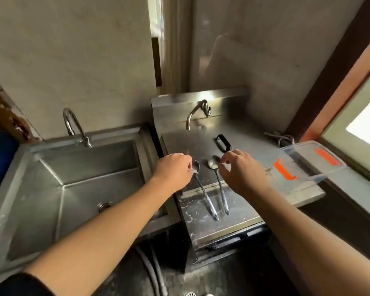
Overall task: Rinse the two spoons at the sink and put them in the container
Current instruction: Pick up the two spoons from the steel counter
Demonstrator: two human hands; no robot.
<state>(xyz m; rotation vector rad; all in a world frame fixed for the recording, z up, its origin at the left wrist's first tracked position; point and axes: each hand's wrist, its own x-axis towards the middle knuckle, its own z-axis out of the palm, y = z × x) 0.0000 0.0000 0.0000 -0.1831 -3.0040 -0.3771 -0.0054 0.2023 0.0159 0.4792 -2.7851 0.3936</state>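
Two metal spoons lie side by side on a steel counter (201,227), bowls away from me. The left spoon (203,191) has its bowl partly hidden under my left hand (173,169), whose fingertips touch or pinch the bowl. The right spoon (219,184) lies flat; my right hand (241,170) hovers over its bowl with thumb and forefinger apart, just touching or nearly so. A clear plastic container (308,165) with orange clips sits at the right on the counter edge.
A deep steel sink (77,184) with a curved tap (73,127) lies to the left. A second tap (198,112) stands behind the counter. A black ring-shaped object (222,143) rests beyond the spoons. A window frame is at the right.
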